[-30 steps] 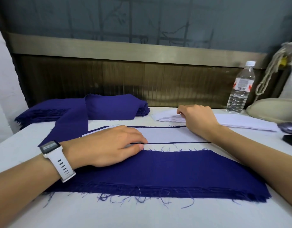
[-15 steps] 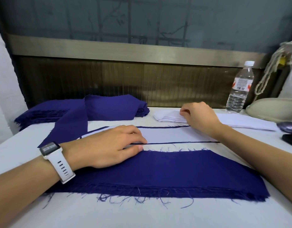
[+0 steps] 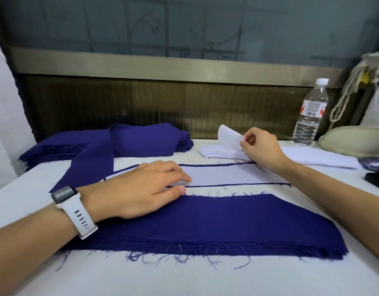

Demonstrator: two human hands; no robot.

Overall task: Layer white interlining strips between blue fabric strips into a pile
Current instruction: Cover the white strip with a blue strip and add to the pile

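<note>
right hand (image 3: 261, 146) pinches white strip (image 3: 228, 135) end, right of middle | left hand (image 3: 141, 186) flat, fingers straight, on pile (image 3: 227, 175) mid-frame | risk: thin strips stick, two may lift; pile may slide

**Matt cloth, a little gloss**

The blue fabric strip (image 3: 227, 221) is matt woven cloth, its long edges rough with frayed threads — the folded blue pile (image 3: 141, 142) looks the same. The white interlining strip (image 3: 228, 135) looks thin, smooth and almost papery, like the white stack (image 3: 216, 151). The tabletop (image 3: 184, 278) wears a pale, matt cloth cover. The water bottle (image 3: 309, 116) is clear, glossy plastic. The watch (image 3: 77, 212) has a smooth white strap and a shiny dark face. The wall panel (image 3: 141, 103) looks like ribbed brown wood, the band (image 3: 163, 66) above it like dull brushed metal — the rope (image 3: 348, 94) is coarse.
</note>
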